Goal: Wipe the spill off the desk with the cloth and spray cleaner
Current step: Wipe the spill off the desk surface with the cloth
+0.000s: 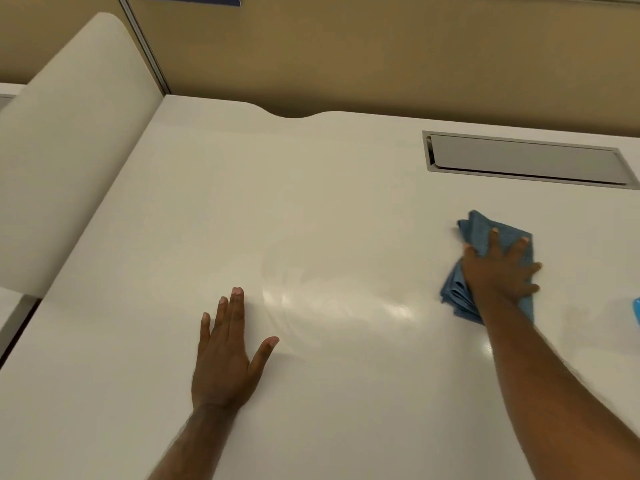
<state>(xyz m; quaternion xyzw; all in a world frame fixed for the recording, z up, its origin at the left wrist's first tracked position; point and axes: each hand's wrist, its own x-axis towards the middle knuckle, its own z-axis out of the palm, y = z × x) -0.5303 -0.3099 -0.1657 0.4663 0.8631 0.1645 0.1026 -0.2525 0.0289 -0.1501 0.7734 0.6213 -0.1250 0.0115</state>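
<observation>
A bunched blue cloth (pixel 481 230) lies on the white desk (pixel 277 202) at the right. My right hand (pixel 498 271) presses flat on top of it, fingers spread over the fabric. My left hand (pixel 225 358) rests palm down on the desk at the lower middle, fingers apart, holding nothing. Between the hands a glossy wet smear (pixel 332 306) with curved streaks shines on the surface. A small light-blue object (pixel 636 310), cut off by the right edge, may be the spray cleaner; I cannot tell.
A grey rectangular cable hatch (pixel 526 161) is set into the desk at the back right. A white curved divider panel (pixel 69 133) rises along the left side. A tan partition wall (pixel 346 53) stands behind the desk.
</observation>
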